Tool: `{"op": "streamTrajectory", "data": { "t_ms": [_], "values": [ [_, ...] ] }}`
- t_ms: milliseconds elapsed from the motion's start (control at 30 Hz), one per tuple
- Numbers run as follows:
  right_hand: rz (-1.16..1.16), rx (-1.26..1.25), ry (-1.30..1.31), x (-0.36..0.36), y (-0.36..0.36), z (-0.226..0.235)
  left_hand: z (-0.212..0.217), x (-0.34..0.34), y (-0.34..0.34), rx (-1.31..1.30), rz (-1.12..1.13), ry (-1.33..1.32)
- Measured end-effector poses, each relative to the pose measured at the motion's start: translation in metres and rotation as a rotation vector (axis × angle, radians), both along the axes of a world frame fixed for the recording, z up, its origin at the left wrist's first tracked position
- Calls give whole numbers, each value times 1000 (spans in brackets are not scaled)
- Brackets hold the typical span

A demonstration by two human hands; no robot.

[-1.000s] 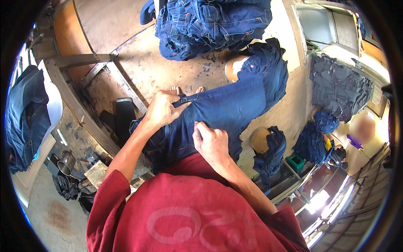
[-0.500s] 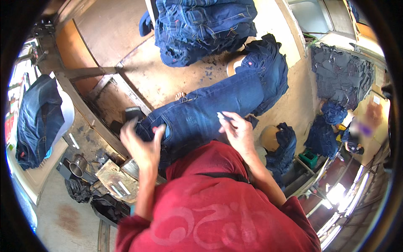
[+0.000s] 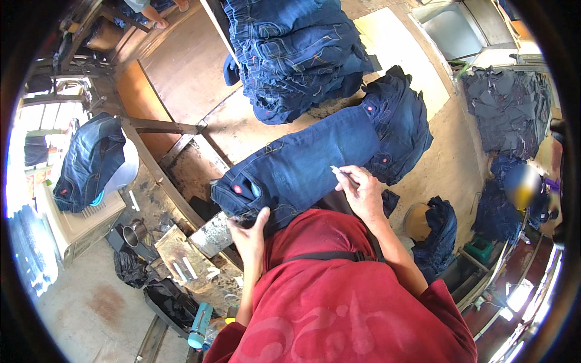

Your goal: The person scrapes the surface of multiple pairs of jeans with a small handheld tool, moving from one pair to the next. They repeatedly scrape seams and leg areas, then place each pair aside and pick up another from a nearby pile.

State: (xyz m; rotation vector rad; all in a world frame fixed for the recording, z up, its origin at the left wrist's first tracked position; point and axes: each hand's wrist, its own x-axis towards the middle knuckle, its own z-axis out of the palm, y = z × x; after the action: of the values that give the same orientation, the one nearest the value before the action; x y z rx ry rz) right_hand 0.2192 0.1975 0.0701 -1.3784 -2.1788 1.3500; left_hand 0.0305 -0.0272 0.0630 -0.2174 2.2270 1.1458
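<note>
A pair of dark blue jeans (image 3: 308, 157) lies stretched out in front of me, its waist end at the left and a bunched part at the far right. My left hand (image 3: 248, 233) is at the near edge of the waist end, beside a red round mark, thumb and fingers apart. Whether it touches the cloth is hard to tell. Over the middle of the jeans, my right hand (image 3: 361, 192) pinches a small white stick (image 3: 336, 171), whose pale tip sticks out past the fingers.
A tall pile of jeans (image 3: 296, 54) stands beyond. Folded jeans (image 3: 91, 160) rest at far left. A small worktop (image 3: 172, 245) with white sticks, a metal mug (image 3: 134, 233) and a turquoise bottle (image 3: 200, 327) are at lower left. Dark garments (image 3: 508, 109) lie at right, near another person.
My left hand has come down and right to the near edge of the waist end. My right hand still pinches the white stick over the cloth. The view has shifted.
</note>
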Motion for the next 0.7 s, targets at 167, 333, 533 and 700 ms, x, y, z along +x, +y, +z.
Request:
{"op": "streamTrajectory", "data": {
  "t_ms": [167,333,533,700],
  "values": [
    [42,-3,4,14,-2,5,-7,-22,9,382,-7,-702],
    [51,42,31,19,-3,16,-35,-28,14,782,229,-1070],
    [63,26,-11,20,-9,26,-37,-20,23,596,-60,-979],
    [73,68,74,16,-22,23,-12,-20,12,584,1,-814]
  ]
}}
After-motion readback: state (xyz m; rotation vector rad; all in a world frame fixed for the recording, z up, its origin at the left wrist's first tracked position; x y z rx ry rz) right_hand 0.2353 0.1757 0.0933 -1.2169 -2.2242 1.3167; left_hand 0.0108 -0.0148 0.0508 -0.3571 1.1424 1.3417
